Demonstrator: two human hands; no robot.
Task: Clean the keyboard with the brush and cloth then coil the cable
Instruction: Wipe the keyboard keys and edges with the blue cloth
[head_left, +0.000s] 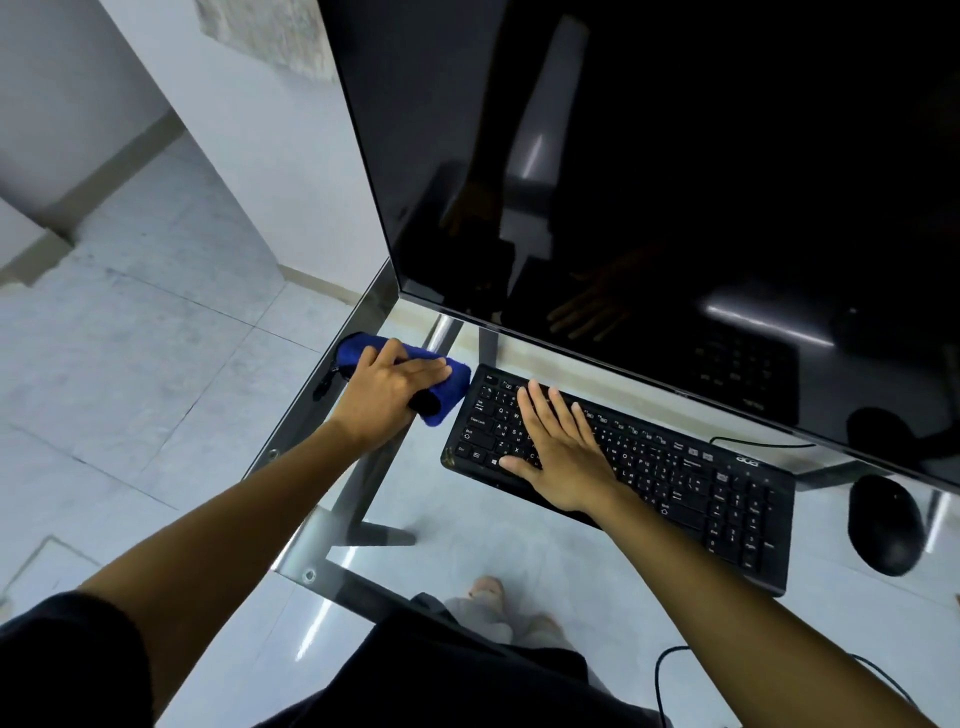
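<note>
While the keyboard (675, 483) lies on the glass desk (467, 545), the right hand (566, 457) rests flat and spread on its left keys. The left hand (395, 384) lies nearly straight-fingered over the blue cloth (453, 396) just beside it. Cleaning looks barely begun and the cable (758, 443) is uncoiled. A black shape under the cloth may be the brush.

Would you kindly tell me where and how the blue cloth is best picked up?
Probably best to grip the blue cloth across its middle, coming from above. It lies rolled up on the table just left of the keyboard, so a hand can close round its narrow width. The left hand rests on it there.
</note>
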